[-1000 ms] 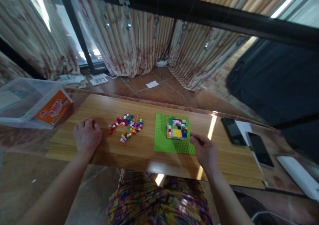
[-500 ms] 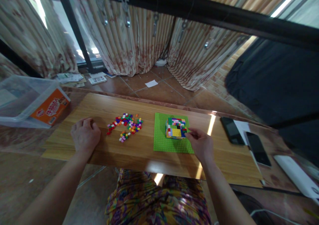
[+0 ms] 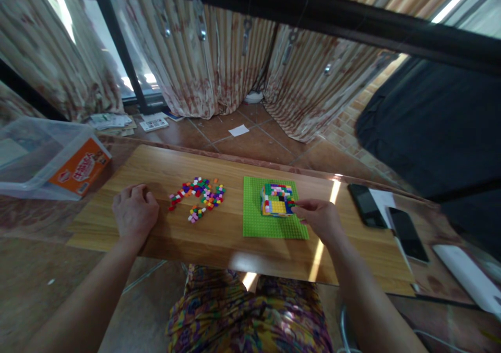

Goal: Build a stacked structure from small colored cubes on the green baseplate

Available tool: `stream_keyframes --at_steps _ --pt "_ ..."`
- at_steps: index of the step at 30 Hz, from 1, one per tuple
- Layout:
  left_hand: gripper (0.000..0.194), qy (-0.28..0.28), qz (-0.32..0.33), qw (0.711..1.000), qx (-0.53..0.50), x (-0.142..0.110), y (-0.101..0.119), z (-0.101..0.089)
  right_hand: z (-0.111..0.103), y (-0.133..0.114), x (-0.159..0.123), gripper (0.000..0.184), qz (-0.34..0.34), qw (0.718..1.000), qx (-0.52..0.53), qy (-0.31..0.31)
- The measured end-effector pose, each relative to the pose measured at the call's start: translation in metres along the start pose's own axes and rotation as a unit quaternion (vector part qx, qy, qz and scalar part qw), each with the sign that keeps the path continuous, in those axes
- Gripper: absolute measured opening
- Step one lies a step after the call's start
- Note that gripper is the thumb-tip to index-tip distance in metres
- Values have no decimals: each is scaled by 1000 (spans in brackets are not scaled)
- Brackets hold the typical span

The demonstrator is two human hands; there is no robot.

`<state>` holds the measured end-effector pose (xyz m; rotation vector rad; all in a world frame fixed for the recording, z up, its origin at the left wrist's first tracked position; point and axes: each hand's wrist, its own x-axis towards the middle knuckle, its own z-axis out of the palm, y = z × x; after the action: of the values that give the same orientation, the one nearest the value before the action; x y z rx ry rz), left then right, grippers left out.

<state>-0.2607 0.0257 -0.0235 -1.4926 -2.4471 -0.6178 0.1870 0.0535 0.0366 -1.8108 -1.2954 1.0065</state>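
Observation:
A small structure of colourful toy building bricks (image 3: 277,207) stands on a green studded baseplate (image 3: 254,225), with a yellow patch at its near side and raised walls around it. My right hand (image 3: 318,216) reaches in from the right, its thumb and fingers pinched at the structure's right wall. Whatever is between those fingertips is too small to make out. On the left of the board, my left hand (image 3: 136,209) rests in a loose fist, and no object shows in it. Beside it, to the right, lies a loose scatter of toy bricks (image 3: 209,201) in many colours.
A wooden board (image 3: 219,248) bears the bricks and baseplate. At the left stands a clear plastic bin (image 3: 47,160) with an orange label. Two dark phones (image 3: 366,205) and a white device (image 3: 465,275) lie at the right. Curtains hang beyond.
My right hand has turned slightly and its fingers sit a little higher along the structure's right wall. The left hand stays in place. The view has shifted slightly.

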Motion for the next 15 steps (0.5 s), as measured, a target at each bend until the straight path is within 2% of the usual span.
stream_keyframes --at_steps 6,11,15 --pt "45 13 0 1000 -3 -1 -2 2 -13 -25 16 41 104 988 19 -113" --pt "45 13 2 1000 -8 -1 -3 2 -21 -30 28 42 145 971 -2 -191" --pt "46 7 -6 1000 -12 0 -2 2 -23 -33 36 41 166 960 -30 -224"
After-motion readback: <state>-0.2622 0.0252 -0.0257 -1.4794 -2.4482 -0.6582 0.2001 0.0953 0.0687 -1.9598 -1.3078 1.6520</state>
